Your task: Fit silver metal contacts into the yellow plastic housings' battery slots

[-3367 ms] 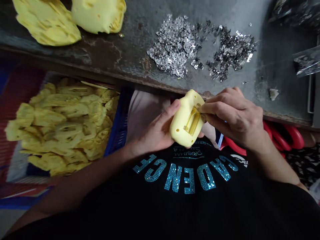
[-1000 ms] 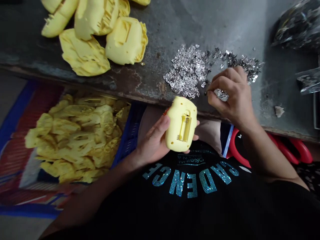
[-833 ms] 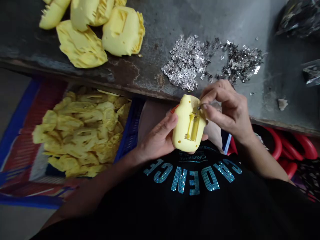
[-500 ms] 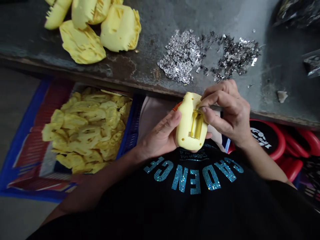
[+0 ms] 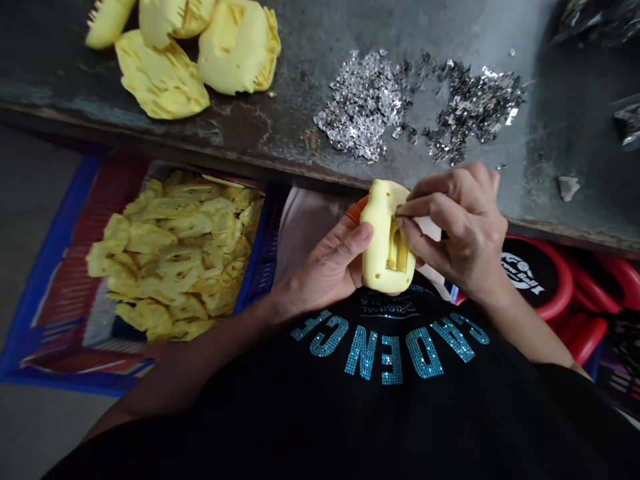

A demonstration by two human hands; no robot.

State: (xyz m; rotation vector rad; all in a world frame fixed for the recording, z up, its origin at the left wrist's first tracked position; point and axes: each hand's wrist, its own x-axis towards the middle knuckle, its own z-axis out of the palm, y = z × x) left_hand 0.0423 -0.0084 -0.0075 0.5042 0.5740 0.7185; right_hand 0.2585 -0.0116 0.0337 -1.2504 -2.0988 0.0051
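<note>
A yellow plastic shell (image 5: 376, 250) with a long battery slot (image 5: 397, 248) is gripped by my left hand (image 5: 333, 263), the thumb along its left side. Something orange (image 5: 357, 210) shows behind the shell near those fingers. My right hand (image 5: 457, 227) is closed in a pinch at the slot's upper end. What sits between the thumb and forefinger is mostly hidden; it looks like a small, thin metal piece. Beyond the hands, a heap of small shiny metal plates (image 5: 360, 107) lies on the workbench (image 5: 290, 47), with a darker heap of metal pieces (image 5: 473, 103) to its right.
Several larger yellow shells (image 5: 235, 50) lie at the bench's far left. Below the bench edge, a blue crate (image 5: 45, 267) holds many flat yellow parts (image 5: 185, 253). Red ring-shaped items (image 5: 557, 283) are at the right. A whitish lump (image 5: 568, 188) lies near the bench edge.
The yellow shell has shifted slightly right and tilted in my left hand. My right fingers stay at the slot's upper end, and the thin metal piece is now more covered.
</note>
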